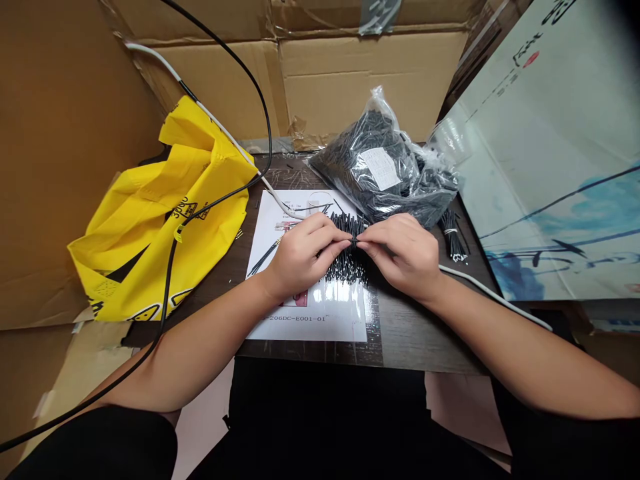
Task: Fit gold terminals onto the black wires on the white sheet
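Note:
My left hand and my right hand meet fingertip to fingertip over the table. Pinched between both thumbs and forefingers is a thin black wire, mostly covered by the fingers. Directly beneath lies a pile of short black wires with shiny bare ends. That pile rests on a printed sheet with pictures and a part number. Left of my left hand, a few black wires with brass-coloured ends lie on the sheet.
Behind the hands sits a clear bag of black pieces. A tied wire bundle lies right of it. A yellow bag fills the left side, crossed by a black cable. Cardboard boxes wall the back; a pale panel leans right.

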A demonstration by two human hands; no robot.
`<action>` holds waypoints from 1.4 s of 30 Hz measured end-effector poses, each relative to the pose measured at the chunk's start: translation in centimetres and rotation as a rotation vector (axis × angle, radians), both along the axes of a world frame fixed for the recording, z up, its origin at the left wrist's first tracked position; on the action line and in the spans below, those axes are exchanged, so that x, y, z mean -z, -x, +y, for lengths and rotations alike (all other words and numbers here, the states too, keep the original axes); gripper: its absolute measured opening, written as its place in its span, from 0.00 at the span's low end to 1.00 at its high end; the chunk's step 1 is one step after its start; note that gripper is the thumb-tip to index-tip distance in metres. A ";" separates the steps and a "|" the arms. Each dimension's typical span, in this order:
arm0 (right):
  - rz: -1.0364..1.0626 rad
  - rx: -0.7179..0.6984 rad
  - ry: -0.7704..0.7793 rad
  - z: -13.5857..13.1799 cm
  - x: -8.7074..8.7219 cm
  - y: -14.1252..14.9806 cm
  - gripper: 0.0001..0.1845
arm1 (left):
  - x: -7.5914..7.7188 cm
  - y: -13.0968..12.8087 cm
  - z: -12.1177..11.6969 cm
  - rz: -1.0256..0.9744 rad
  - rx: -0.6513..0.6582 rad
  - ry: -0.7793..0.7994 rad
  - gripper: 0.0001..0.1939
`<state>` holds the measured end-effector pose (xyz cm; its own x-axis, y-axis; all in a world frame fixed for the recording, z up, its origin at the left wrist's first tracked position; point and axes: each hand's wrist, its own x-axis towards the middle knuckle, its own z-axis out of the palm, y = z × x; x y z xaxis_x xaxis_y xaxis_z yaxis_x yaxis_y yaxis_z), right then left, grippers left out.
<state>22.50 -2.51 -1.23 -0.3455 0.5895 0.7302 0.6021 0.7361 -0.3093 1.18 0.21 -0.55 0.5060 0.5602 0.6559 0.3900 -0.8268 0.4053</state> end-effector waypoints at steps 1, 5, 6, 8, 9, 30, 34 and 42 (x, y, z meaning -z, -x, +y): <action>0.009 -0.001 0.013 0.0 0.0 0.1 0.06 | 0.1 0.0 0.0 -0.004 -0.003 -0.002 0.06; 0.064 -0.005 0.057 -0.2 -0.2 0.4 0.04 | 0.3 0.0 -0.1 -0.011 -0.016 -0.005 0.07; 0.080 -0.005 0.069 -0.3 -0.2 0.5 0.03 | 0.3 0.0 -0.1 -0.013 -0.021 -0.006 0.07; 0.117 -0.001 0.106 -0.5 -0.3 0.8 0.02 | 0.3 0.0 -0.1 -0.009 -0.034 -0.015 0.07; 0.139 0.002 0.130 -0.5 -0.3 0.9 0.02 | 0.2 0.0 -0.1 -0.004 -0.042 -0.020 0.07; -0.574 -0.332 0.541 14.6 -4.4 0.8 0.12 | 0.1 1.4 -0.6 -0.320 0.063 0.120 0.29; -0.524 -0.131 0.277 13.3 -3.9 1.6 0.12 | -0.4 0.5 -2.3 -0.069 0.339 -0.199 0.28; -0.794 -0.288 0.306 8.4 -5.7 11.7 0.07 | -0.7 -1.3 -5.4 -0.022 0.536 -0.376 0.32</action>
<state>10.82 5.92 4.47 -0.8459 0.5319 0.0384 0.5274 0.8451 -0.0880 2.49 -5.17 0.15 0.6351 -0.0357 0.7716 -0.1207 -0.9913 0.0535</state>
